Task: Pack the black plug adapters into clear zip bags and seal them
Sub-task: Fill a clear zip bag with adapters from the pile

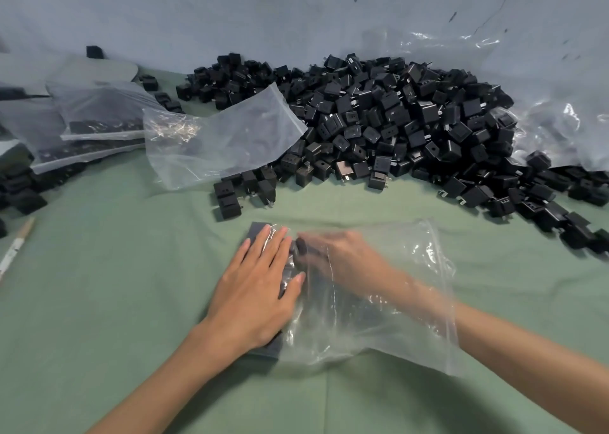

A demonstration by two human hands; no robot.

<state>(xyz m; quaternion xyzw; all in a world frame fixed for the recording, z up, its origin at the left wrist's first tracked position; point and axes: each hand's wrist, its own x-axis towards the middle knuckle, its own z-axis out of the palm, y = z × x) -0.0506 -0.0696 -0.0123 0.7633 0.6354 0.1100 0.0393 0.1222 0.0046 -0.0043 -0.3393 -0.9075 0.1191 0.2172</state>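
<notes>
1. Pressing down with straight fingers, the left hand (260, 288) lies flat on the left end of the bag (395, 318), over a row of adapters (258, 228) inside it.
2. The right hand (339, 255) is inside the bag, blurred behind the plastic. Its fingertips are at the adapters, but I cannot tell whether they grip one.
3. The bag lies on the green cloth (131, 269), close to the person, with its mouth to the right.
4. The pile (412, 120) of loose adapters lies beyond it, and an empty bag (230, 140) leans on the pile's left edge.
5. Filled bags (99, 114) are stacked at the far left.
</notes>
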